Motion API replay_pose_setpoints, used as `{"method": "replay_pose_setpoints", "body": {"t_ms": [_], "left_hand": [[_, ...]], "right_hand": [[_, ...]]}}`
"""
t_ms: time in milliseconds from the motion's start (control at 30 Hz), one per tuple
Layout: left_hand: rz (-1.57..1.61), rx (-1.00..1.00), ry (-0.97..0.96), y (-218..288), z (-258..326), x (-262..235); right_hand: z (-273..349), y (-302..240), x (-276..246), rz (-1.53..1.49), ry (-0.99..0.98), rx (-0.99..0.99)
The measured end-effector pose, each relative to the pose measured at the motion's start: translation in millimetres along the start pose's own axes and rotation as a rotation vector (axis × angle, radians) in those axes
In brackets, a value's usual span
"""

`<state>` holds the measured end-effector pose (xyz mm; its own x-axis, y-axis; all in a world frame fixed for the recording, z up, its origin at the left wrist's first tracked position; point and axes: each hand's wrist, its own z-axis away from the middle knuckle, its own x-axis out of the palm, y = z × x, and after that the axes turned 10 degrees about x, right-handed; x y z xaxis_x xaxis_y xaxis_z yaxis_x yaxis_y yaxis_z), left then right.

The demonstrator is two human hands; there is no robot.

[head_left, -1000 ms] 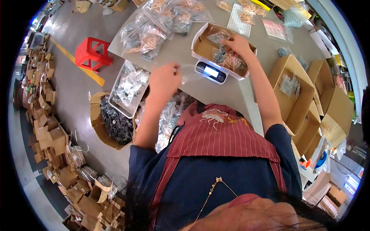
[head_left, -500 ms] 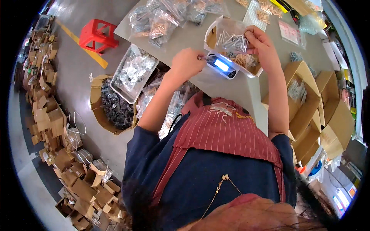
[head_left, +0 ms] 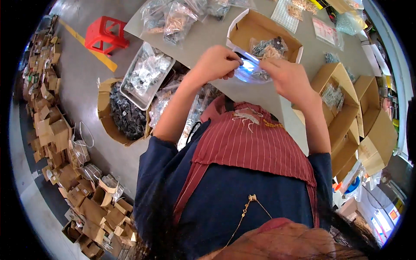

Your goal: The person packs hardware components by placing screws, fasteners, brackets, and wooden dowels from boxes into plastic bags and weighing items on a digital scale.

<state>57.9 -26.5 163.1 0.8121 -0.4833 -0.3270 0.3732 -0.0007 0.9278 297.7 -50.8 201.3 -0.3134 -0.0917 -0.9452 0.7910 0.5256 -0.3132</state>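
Pinching a small clear plastic bag (head_left: 250, 69) at each end, the left hand (head_left: 216, 63) and right hand (head_left: 288, 78) hold it at twelve o'clock over the grey table (head_left: 208, 39), just beside the open brown cardboard box (head_left: 265, 32), and loose fingers could spill its tiny parts.

Your left hand (head_left: 215, 64) and right hand (head_left: 288, 78) are both pinching a small clear plastic bag (head_left: 251, 70) between them, held over the grey table (head_left: 208, 39) just in front of the open cardboard box (head_left: 264, 37), which has bagged parts inside; whatever lies under the bag is washed out by glare, can't tell. To your left: metal tray (head_left: 145, 76) of bagged parts overhanging the table edge, round carton (head_left: 119, 112) of dark parts on the floor below it, red stool (head_left: 104, 35) further out. To your right: stacked open cartons (head_left: 346, 99), one holding a bag of small parts.
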Motion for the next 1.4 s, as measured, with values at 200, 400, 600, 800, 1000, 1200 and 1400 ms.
{"method": "replay_pose_setpoints", "body": {"t_ms": [200,400,600,800,1000,1200,1400], "left_hand": [[0.011,0.023,-0.085,15,7,32],[0.46,0.027,-0.092,7,16,40],[0.582,0.013,0.033,11,20,47],[-0.058,0.138,0.274,-7,27,46],[-0.313,0.2,0.331,1,17,49],[-0.021,0.2,0.239,10,12,48],[0.198,0.175,0.213,11,10,49]], "right_hand": [[11,-9,26,0.049,0.042,-0.058],[-20,57,20,-0.37,0.039,0.407],[-22,95,73,0.207,-0.14,0.587],[-12,86,20,-0.474,0.222,0.504],[0,56,-13,-0.685,0.379,0.241],[4,48,-16,-0.788,0.187,-0.056],[2,52,-11,-0.847,-0.006,-0.053]]}}
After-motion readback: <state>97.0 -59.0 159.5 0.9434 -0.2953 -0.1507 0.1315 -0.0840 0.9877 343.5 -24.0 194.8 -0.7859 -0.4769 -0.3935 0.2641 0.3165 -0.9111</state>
